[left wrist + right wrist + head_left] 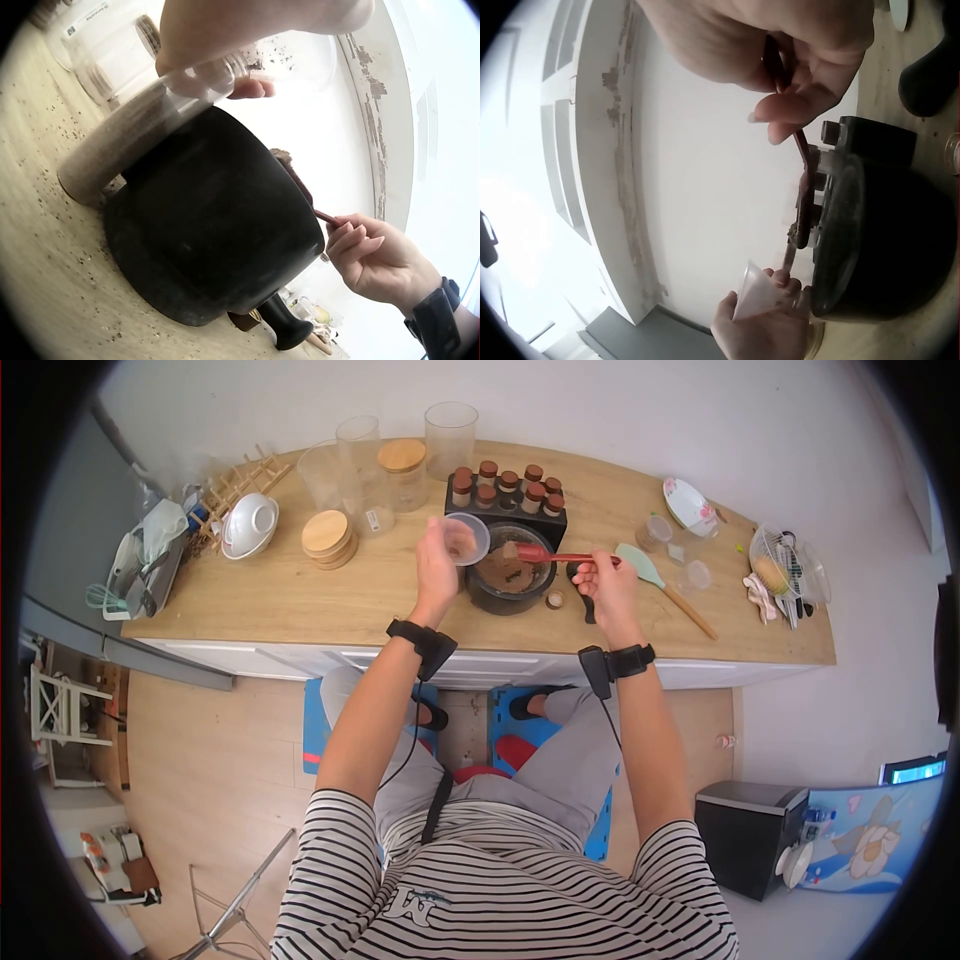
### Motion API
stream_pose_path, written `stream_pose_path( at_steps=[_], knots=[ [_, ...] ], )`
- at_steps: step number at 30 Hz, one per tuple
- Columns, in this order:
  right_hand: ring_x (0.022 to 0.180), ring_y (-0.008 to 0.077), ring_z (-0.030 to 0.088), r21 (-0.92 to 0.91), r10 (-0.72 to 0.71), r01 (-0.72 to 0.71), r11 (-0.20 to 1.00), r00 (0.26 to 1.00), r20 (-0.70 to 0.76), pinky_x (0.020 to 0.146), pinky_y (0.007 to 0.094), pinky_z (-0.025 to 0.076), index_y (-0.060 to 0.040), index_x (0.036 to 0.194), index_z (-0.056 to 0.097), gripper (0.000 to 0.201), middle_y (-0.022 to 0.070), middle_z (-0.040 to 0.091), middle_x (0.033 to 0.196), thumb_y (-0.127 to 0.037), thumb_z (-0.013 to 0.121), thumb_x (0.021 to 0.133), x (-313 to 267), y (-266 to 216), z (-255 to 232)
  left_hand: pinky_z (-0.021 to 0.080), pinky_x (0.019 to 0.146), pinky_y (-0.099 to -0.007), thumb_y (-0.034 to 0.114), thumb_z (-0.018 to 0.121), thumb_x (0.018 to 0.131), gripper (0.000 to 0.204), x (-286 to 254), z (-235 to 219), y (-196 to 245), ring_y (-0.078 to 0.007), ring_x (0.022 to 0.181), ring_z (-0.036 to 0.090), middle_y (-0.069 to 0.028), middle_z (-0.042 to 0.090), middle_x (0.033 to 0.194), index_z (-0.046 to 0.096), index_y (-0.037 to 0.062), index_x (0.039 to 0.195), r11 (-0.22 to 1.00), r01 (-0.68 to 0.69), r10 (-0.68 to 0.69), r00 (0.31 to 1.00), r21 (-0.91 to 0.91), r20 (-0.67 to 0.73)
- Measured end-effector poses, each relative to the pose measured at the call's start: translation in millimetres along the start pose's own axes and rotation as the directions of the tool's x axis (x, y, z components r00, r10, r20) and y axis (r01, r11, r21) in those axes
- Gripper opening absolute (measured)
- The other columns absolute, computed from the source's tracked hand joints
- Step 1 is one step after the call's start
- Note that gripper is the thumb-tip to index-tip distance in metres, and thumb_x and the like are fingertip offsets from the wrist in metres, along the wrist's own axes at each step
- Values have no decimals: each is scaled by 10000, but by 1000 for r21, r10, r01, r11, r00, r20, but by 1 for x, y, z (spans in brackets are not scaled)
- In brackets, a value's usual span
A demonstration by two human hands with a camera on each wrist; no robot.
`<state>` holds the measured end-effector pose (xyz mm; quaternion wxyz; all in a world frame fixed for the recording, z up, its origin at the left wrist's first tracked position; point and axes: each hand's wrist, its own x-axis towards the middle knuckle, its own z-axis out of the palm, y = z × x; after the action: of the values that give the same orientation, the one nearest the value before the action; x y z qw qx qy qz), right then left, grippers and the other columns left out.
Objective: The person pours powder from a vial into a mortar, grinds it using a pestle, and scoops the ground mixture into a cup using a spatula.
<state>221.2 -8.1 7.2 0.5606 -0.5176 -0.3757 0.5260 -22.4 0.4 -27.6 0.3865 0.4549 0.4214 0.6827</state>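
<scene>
A dark pot (pixel 508 600) holding brown, crumbly material (pixel 497 570) stands at mid-counter. At its upper left rim, my left hand (pixel 436 570) holds a clear plastic cup (pixel 468 538), which in the right wrist view (pixel 756 291) is tilted. From the right, my right hand (pixel 612 598) pinches the handle of a red spatula (pixel 575 558); its head is over the pot with brown clumps on it. In the left wrist view, a clear jar of greyish-brown powder (pixel 124 142) stands against the pot (pixel 217 217), below my left hand (pixel 247 30).
Behind the pot is a black rack (pixel 465 518) of brown-capped jars. Glass containers (pixel 450 440) and a wood-lidded jar (pixel 328 540) stand left, beside a white bowl (pixel 250 525). To the right lie a green spatula (pixel 640 565), a floral bowl (pixel 688 505) and a wire basket (pixel 775 550).
</scene>
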Motion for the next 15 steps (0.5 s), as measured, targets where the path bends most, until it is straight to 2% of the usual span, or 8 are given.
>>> stream_pose_path(
  at_steps=[4, 8, 15],
  knots=[
    [568, 158, 620, 71, -74, 71, 995, 996, 39, 455, 244, 449, 33, 875, 565, 219, 100, 618, 732, -173, 561, 951, 1, -28, 3, 436, 665, -289, 376, 216, 1048, 579, 1, -1, -2, -156, 691, 579, -61, 643, 736, 620, 10, 854, 1000, 3, -3, 1000, -21, 18],
    [562, 160, 619, 60, -101, 96, 994, 991, 92, 454, 241, 447, 30, 884, 569, 216, 101, 613, 727, -175, 565, 953, -9, -56, 27, 432, 671, -291, 385, 220, 1047, 578, 1, 0, -2, -152, 695, 577, -57, 642, 740, 620, 10, 862, 1000, 3, -3, 1000, -11, 20],
    [538, 146, 616, -75, -153, 174, 982, 961, 232, 432, 241, 454, 51, 904, 581, 257, 103, 614, 714, -199, 572, 963, -21, -62, 63, 436, 685, -301, 394, 211, 1045, 595, -1, 1, -2, -163, 714, 584, -73, 645, 759, 623, -3, 884, 1000, 19, -18, 1000, 25, -24]
  ],
)
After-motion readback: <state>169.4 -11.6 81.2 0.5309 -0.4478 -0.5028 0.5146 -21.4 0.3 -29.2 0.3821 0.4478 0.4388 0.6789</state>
